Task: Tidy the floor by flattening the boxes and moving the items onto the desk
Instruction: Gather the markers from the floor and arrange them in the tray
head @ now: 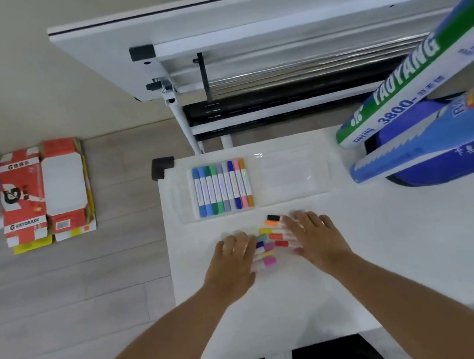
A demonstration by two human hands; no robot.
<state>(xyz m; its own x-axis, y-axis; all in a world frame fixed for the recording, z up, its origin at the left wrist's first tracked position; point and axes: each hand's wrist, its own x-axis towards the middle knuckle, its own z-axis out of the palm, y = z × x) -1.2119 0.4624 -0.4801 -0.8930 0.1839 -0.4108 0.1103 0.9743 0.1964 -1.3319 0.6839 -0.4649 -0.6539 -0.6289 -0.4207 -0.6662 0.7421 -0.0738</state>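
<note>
Markers (269,243), a loose cluster of them with bright caps in orange, yellow, red, pink and purple, sit dead centre of the frame on the white desk (391,249), and both hands are right on them. Left hand (234,258) lies palm down with fingers spread flat, covering the left ends of the pile; right hand (313,235) does the same from the other side, fingers fanned out over the right ends, so the coloured caps peek out in the gap between the two. Neither hand is pinching anything; both are flat against the markers and the desktop. Just above the hands, a clear plastic tray (290,175) rests on the desk with a neat row of markers (223,188) in blues, greens, grey, pink and orange filling its left half, the right half bare. Over at the right edge, a long green-and-white tube (416,75) printed YAOYANG leans across a blue tube (426,149), with a blue bag (404,125) behind them. Down at the left of the frame, on the wood floor (93,290), flattened red Gatorade boxes (45,192) lie stacked, well apart from the hands.
</note>
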